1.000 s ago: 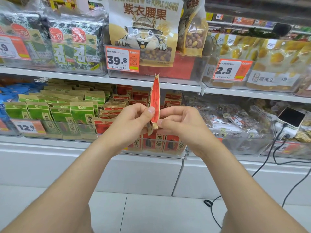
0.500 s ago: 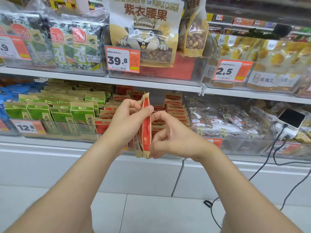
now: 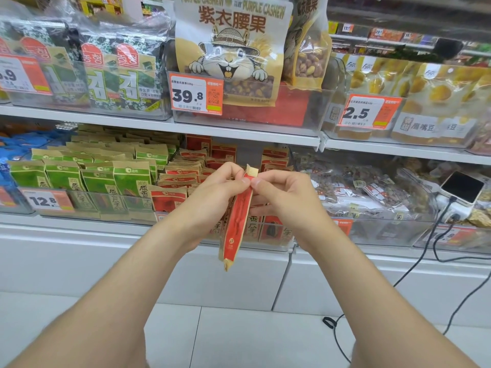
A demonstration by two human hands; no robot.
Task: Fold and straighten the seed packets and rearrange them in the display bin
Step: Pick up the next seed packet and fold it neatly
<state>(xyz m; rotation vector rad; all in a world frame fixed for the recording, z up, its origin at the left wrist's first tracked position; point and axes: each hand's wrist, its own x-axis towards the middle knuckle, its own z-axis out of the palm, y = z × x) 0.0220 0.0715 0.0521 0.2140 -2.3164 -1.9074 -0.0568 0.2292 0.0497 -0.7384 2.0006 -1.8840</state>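
Note:
A red and tan seed packet (image 3: 236,224) hangs edge-on in front of the lower shelf, its bottom pointing down. My left hand (image 3: 212,197) and my right hand (image 3: 284,197) both pinch its top edge, thumbs nearly touching. Behind them is the clear display bin (image 3: 268,235) holding several red seed packets (image 3: 175,179), some upright in rows and some lying crooked at the back. The bin's middle is partly hidden by my hands.
A bin of green seed packets (image 3: 87,179) stands to the left, with a 12.8 price tag (image 3: 45,200). To the right lie clear bags of nuts (image 3: 358,187) and a phone (image 3: 462,187) on a charger with black cables (image 3: 425,251). An upper shelf (image 3: 239,128) carries cashew bags.
The packet has dropped from standing above my hands to hanging below them. Both hands have shifted from its lower end to pinching its top edge.

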